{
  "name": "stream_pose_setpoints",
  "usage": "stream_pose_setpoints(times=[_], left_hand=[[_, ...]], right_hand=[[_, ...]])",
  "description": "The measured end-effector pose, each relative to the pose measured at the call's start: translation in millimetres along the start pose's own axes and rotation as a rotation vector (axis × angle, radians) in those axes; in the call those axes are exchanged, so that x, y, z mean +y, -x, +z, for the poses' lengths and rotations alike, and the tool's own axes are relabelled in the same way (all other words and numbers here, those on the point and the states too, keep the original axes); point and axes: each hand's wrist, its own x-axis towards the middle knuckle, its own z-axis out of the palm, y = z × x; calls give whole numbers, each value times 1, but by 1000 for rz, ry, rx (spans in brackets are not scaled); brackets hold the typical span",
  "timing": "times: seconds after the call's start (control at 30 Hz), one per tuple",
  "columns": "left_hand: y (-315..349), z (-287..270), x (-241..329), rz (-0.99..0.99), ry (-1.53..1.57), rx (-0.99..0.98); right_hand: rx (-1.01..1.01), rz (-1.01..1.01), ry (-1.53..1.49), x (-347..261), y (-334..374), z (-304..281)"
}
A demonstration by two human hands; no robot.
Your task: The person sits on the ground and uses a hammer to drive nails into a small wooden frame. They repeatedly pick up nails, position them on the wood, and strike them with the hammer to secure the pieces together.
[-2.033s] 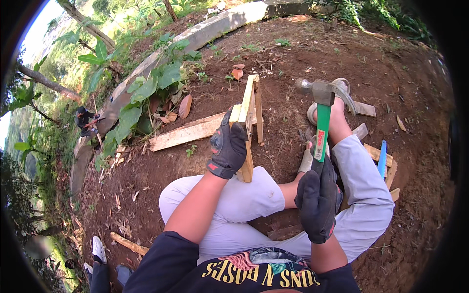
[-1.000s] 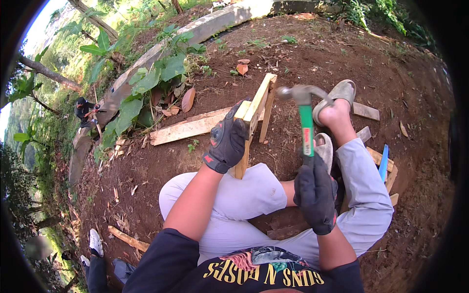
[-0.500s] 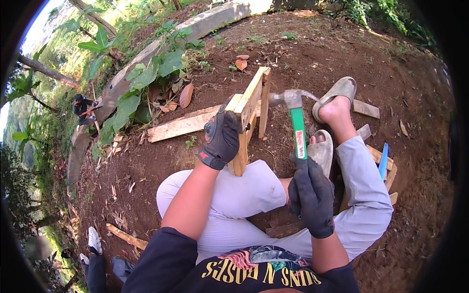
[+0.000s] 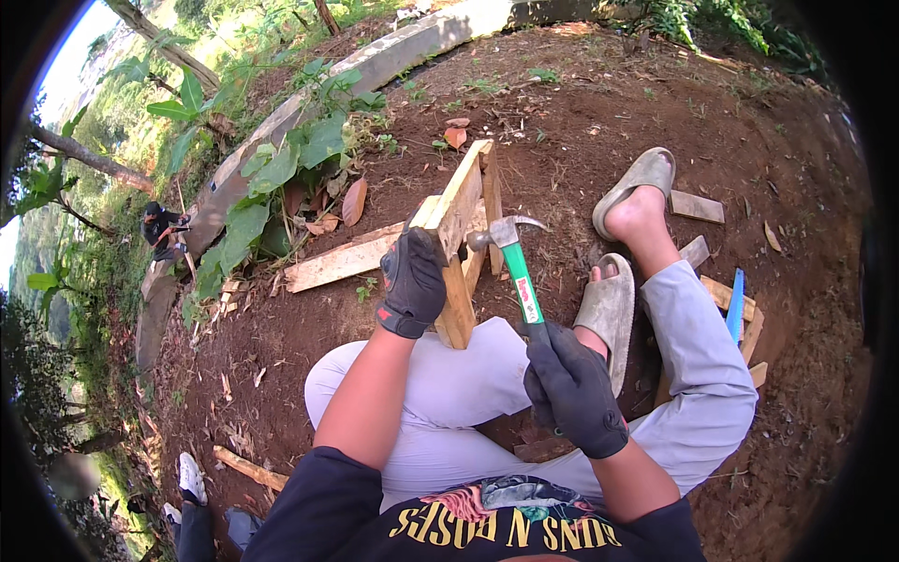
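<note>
My left hand, in a dark work glove, is closed around the near corner of a small wooden frame made of nailed-looking boards. One leg of the frame rests against my bent knee. In my gloved right hand is a claw hammer with a green handle, gripped low down. The hammer's striking face points left and is close beside the frame; whether it touches the wood I cannot tell. No nail can be made out.
A long plank lies on the soil behind the frame. Right of my sandalled feet are a short board, a blue saw blade and wood scraps. Leafy plants border a concrete kerb. Another person is far left; someone's shoe is lower left.
The hammer has swung left, from apart from the frame to close beside it, and my right hand has moved left with it. My left hand keeps its hold.
</note>
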Motion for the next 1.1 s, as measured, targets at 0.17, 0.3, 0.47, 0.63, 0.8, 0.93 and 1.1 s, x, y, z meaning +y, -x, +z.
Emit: stream_pose_setpoints(times=[0.17, 0.3, 0.47, 0.63, 0.8, 0.93, 1.1], left_hand=[[-5, 16, -6, 131, 70, 54], [-7, 7, -24, 21, 204, 119], [-7, 31, 51, -149, -233, 81], [0, 11, 50, -16, -149, 204], [0, 7, 32, 46, 168, 198], [5, 8, 39, -11, 27, 208], [-3, 9, 30, 116, 14, 282]], right_hand=[[336, -303, -224, -9, -10, -1], [104, -324, 13, 21, -21, 8], [199, -185, -37, 4, 0, -13], [243, -324, -372, 14, -23, 6], [-86, -102, -232, 18, -33, 26], [155, -268, -479, 5, -37, 16], [-127, -131, -252, 18, -48, 32]])
